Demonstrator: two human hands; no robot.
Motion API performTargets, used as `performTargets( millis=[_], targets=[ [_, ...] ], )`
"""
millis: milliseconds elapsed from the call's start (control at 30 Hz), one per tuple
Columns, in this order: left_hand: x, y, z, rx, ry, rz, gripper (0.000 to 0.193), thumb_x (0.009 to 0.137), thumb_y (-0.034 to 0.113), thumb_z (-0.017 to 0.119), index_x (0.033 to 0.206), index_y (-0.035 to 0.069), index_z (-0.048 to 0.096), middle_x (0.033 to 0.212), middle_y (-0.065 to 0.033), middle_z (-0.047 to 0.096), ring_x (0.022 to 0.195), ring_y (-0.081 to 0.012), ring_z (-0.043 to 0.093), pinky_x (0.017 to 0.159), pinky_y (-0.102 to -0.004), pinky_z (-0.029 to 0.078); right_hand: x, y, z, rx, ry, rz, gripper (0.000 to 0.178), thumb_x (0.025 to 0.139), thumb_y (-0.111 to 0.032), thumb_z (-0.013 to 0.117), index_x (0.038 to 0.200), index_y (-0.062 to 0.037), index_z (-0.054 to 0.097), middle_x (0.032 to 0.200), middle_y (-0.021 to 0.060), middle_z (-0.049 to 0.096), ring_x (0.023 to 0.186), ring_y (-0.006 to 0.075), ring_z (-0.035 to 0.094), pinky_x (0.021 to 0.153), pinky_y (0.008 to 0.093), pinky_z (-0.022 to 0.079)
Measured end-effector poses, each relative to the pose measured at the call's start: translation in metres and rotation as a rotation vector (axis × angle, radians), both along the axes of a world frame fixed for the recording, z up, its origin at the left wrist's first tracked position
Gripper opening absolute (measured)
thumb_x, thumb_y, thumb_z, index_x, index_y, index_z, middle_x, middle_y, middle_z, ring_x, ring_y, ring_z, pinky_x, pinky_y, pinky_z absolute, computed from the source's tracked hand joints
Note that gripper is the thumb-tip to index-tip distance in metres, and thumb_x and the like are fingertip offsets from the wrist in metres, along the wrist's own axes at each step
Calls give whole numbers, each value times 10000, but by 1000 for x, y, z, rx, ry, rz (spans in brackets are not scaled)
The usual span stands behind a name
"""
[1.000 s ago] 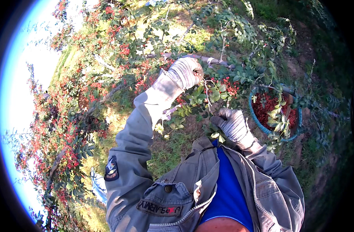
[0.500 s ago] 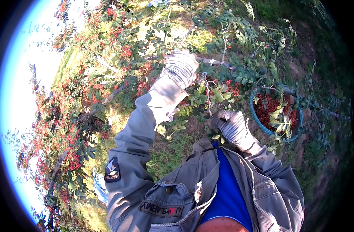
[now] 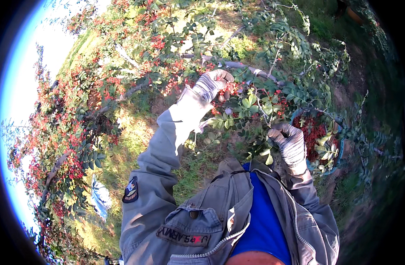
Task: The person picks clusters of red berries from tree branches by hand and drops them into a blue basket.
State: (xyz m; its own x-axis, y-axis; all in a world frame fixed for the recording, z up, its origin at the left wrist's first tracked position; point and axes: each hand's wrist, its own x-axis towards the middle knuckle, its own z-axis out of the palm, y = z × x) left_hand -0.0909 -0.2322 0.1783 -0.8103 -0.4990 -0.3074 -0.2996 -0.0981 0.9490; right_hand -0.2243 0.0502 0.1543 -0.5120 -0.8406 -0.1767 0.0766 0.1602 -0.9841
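My left hand point(image 3: 213, 85), in a grey-and-white striped glove, reaches into the shrub just below a bare grey branch point(image 3: 251, 70). Its fingers curl around a cluster of red berries point(image 3: 232, 88), some of which show beside the thumb. Lower and to the right, my right hand point(image 3: 291, 143) wears a matching glove. Its fingers are pinched at a thin leafy twig point(image 3: 261, 106) that rises toward the berries. Just beyond that hand stands a blue-rimmed basket point(image 3: 341, 152) holding many red berries point(image 3: 314, 134), partly covered by leaves and by the hand.
Thick branches loaded with red berries point(image 3: 74, 163) fill the left side. Leafy twigs point(image 3: 308, 92) spread over the right side and across the basket. A pale blue-white sheet or bag point(image 3: 100, 198) hangs at the lower left. Grass point(image 3: 191, 174) covers the ground below.
My left hand has come down from the grey branch to the berries below it, its fingers now in sight. My right hand has moved right, nearer the basket. The whole view has shifted slightly.
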Motion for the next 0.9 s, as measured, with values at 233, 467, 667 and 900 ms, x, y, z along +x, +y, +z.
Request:
performTargets(
  millis=[233, 467, 667, 900],
  targets=[
    [7, 10, -6, -50, -1, 73, 288, 847, 255, 655, 1031, 43, 593, 917, -119, 660, 845, -233, 637, 686, -347, 477, 3, -1, -6, 33, 33, -3, 156, 816, -155, 703, 831, -1, 676, 654, 25, 624, 578, 78, 517, 536, 252, 425],
    [4, 15, -6, -115, 2, 169, 394, 823, 330, 674, 1077, 40, 589, 943, -119, 664, 915, -235, 617, 787, -373, 437, 7, -3, -2, 34, 48, 42, 187, 822, -171, 711, 862, 6, 669, 685, 13, 626, 615, 69, 528, 566, 238, 429],
    [2, 23, -10, -203, -15, 258, 486, 802, 394, 689, 1116, 38, 586, 965, -119, 667, 976, -237, 601, 873, -396, 403, 9, -3, -6, 14, 32, 66, 168, 823, -149, 708, 876, 4, 663, 700, 14, 636, 615, 60, 530, 561, 227, 429],
    [-15, 31, -16, -363, -110, 350, 593, 778, 469, 708, 1161, 35, 582, 991, -119, 671, 1046, -239, 582, 973, -423, 364, 6, -6, -12, -14, 71, 78, 138, 811, -121, 696, 859, 7, 679, 686, 59, 650, 613, 94, 525, 573, 274, 437]
  ],
)
